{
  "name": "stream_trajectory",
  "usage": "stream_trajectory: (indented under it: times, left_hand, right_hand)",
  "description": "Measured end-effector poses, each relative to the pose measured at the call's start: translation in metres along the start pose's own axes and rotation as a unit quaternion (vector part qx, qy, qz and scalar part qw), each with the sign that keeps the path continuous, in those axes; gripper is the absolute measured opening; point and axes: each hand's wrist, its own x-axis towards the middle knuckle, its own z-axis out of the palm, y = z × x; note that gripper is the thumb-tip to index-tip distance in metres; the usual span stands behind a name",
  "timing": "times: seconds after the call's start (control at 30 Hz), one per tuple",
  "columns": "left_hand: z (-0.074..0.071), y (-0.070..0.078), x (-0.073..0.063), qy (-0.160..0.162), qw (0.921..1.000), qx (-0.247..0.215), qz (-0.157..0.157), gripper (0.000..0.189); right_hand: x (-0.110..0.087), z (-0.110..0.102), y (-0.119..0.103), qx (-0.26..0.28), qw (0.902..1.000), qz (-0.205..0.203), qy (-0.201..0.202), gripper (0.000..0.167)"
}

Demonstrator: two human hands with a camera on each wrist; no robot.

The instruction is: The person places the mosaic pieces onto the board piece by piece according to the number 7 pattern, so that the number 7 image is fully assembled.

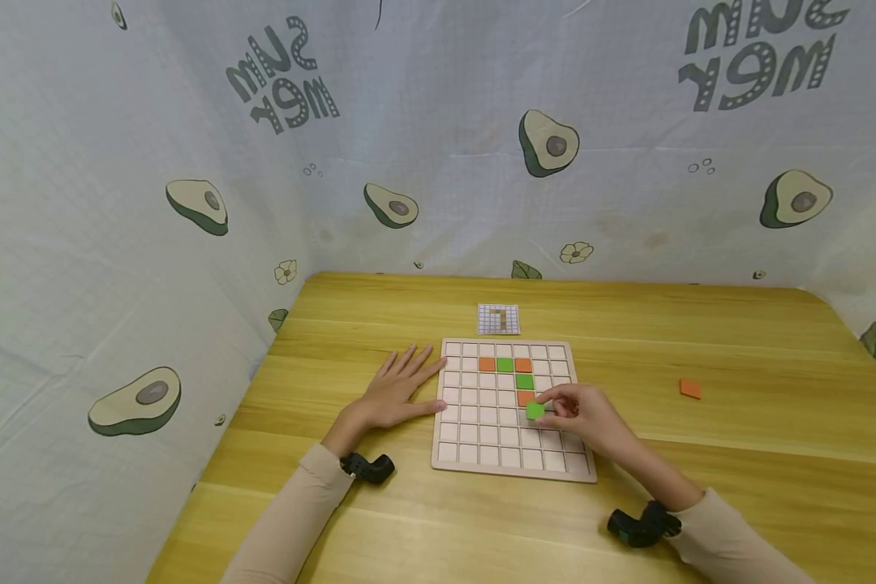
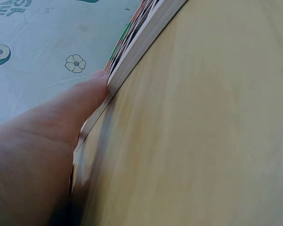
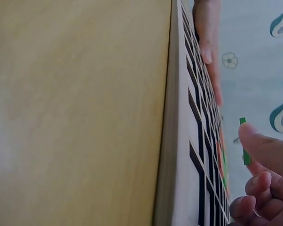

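Note:
A square wooden grid board [image 1: 482, 459] lies on the table. Orange and green tiles fill some of its cells: a row with an orange tile [image 1: 487, 364], a green tile [image 1: 505, 365] and another orange one [image 1: 522, 365], then a green tile [image 1: 525, 381] and an orange tile [image 1: 526, 398] running down toward me. Between thumb and index finger, my right hand [image 1: 582, 415] pinches a green square tile [image 1: 535, 411], held over the board just below that column. My left hand [image 1: 394, 395] rests with fingers spread, its thumb [image 2: 92, 92] against the board's left edge.
Behind the board lies a small pattern card [image 1: 499, 319] printed with a coloured grid. A loose orange tile [image 1: 689, 388] is on the table to the right. A white curtain [image 1: 438, 162] with avocado prints hangs behind the wooden table [image 1: 759, 487].

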Motion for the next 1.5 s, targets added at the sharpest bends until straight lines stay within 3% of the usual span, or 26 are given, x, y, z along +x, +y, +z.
stream_trajectory:
  times: [0.4,1.0,1.5]
  left_hand:
    - [0.003,-0.002,0.0,0.002,1.0,0.004,0.0,0.08]
    - [0.001,0.0,-0.001,0.008,1.0,0.0,0.005,0.079]
    - [0.002,-0.001,0.0,-0.001,1.0,0.005,0.0,0.08]
  right_hand:
    - [0.003,0.01,0.003,-0.011,0.9996,0.021,-0.017,0.025]
    - [0.003,0.015,0.002,-0.032,0.9993,0.015,-0.007,0.021]
    - [0.002,0.008,0.005,-0.024,0.9994,0.026,-0.009,0.021]
